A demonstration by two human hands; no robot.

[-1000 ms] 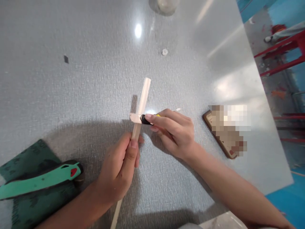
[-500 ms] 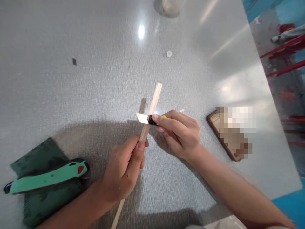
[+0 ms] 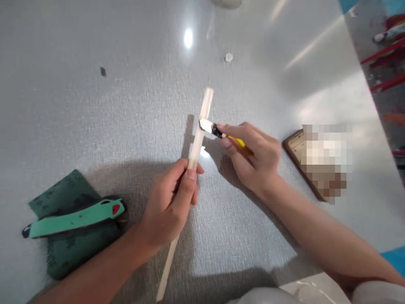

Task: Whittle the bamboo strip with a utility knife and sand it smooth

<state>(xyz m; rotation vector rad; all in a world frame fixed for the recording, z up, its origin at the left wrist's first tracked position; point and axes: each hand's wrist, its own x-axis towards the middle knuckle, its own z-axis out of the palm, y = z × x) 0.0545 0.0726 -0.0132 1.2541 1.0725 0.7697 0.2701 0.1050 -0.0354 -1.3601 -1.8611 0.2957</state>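
A long pale wooden stick [image 3: 198, 145] slants up across the middle of the view. My left hand [image 3: 174, 200] is wrapped round it, with the thumb on top, and its lower part comes out below the wrist. In my right hand [image 3: 256, 156] is a yellow and black utility knife [image 3: 237, 142], pinched near its black front end. The knife's blade [image 3: 206, 125] lies against the upper part of the stick, some way above my left hand.
At the left, a green cutter [image 3: 72, 221] lies on dark green sandpaper [image 3: 65, 192]. A phone [image 3: 294, 145], partly pixelated, lies at the right. On the grey table [image 3: 142, 105] are a small white piece [image 3: 228, 57] and a dark chip [image 3: 103, 71].
My right hand and the knife have moved up and right, so the blade's tip now meets the stick rather than crossing it. More of the stick shows below my left hand. The view has shifted slightly.
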